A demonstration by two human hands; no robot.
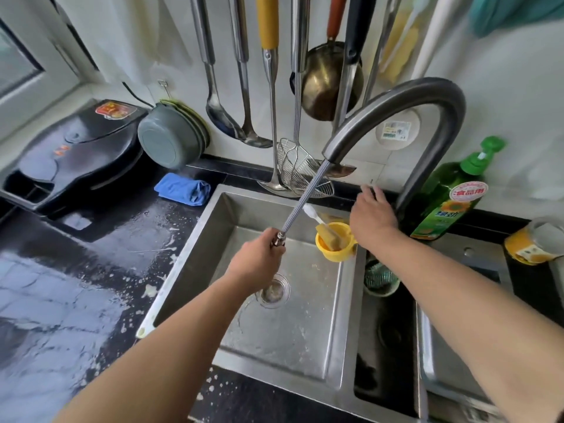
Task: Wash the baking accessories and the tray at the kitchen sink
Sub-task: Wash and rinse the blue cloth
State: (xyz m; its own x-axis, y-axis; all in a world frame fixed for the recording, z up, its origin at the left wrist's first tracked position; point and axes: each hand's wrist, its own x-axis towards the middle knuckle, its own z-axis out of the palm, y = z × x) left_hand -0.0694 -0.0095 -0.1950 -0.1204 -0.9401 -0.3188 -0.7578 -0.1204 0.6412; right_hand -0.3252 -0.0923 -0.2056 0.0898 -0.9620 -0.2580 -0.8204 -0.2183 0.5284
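Observation:
My left hand (259, 261) grips the pull-out spray head (279, 239) over the steel sink (305, 331). Its ribbed hose (305, 199) stretches up to the curved dark faucet (427, 90). My right hand (372, 215) reaches to the faucet's base at the sink's back right, fingers fairly straight; what they touch is hidden. A yellow cup (332, 251) hangs at the sink's right wall with a white-handled brush (314, 213) standing in it. No water stream is visible. The basin holds only the drain (274, 290). No tray is in view.
A green dish soap bottle (451, 203) stands right of the faucet. A green scrubber (380, 277) lies between the basins. On the wet black counter (76, 285) are a blue cloth (183, 189), a black griddle (76, 154) and grey bowls (171, 138). Ladles and a strainer (302, 175) hang behind.

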